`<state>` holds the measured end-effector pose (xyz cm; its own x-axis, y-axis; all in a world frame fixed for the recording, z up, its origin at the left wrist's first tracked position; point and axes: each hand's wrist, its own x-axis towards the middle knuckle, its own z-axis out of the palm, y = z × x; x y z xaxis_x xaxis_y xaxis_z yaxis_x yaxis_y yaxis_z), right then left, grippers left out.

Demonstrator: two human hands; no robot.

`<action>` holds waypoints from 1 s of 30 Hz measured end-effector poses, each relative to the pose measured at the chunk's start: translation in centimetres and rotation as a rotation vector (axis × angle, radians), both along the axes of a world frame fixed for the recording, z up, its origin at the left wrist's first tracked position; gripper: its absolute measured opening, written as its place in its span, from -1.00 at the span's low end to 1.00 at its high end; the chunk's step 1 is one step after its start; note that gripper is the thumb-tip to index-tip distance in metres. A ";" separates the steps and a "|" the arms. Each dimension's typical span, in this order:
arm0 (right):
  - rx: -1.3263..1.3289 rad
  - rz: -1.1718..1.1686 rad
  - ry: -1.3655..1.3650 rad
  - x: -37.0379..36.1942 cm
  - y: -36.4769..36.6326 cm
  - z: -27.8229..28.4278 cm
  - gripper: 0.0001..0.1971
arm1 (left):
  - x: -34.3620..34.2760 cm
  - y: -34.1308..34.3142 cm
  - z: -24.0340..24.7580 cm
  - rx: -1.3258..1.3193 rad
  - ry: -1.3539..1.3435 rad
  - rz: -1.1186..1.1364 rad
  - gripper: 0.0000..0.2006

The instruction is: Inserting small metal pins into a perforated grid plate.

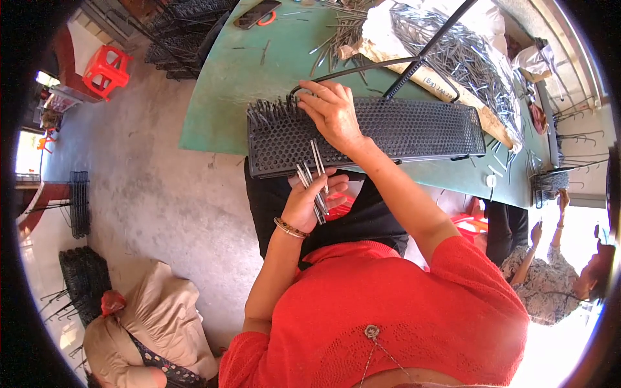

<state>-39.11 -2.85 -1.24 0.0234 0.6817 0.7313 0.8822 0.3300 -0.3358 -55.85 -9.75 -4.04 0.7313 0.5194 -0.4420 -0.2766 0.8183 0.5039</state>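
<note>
A long black perforated rack [414, 126] lies across the near edge of the green table and above my lap. Thin metal rods [275, 115] stand upright in the holes at its left end. My left hand [310, 197] is below the rack's front edge, closed around several loose silvery metal rods [315, 161], which fan upward from the fingers. Over the rack's left part, my right hand [332, 116] has its fingertips pinched together beside the standing rods. Whatever is between those fingertips is too small to make out. A black metal frame [404, 77] with a hooked bar rises behind the rack.
An opened paper sack [446, 81] spills metal rods on the green table [213, 103]. A phone [257, 14] and orange-handled scissors [267, 19] lie at the far left. A red stool [107, 72] and black racks [84, 278] stand on the floor. A person [546, 284] works at right.
</note>
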 end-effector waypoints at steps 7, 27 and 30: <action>-0.018 0.046 0.173 -0.3 -3.3 2.1 -0.78 | -0.2 0.0 0.5 0.053 -0.038 0.056 -0.69; -0.197 0.045 0.529 2.4 -0.5 1.1 -0.80 | 0.7 0.5 -0.7 -0.127 -0.110 -0.023 -0.67; -0.154 0.030 0.436 2.1 -0.5 1.0 -0.81 | 0.5 0.4 -0.6 -0.062 -0.146 -0.021 -0.68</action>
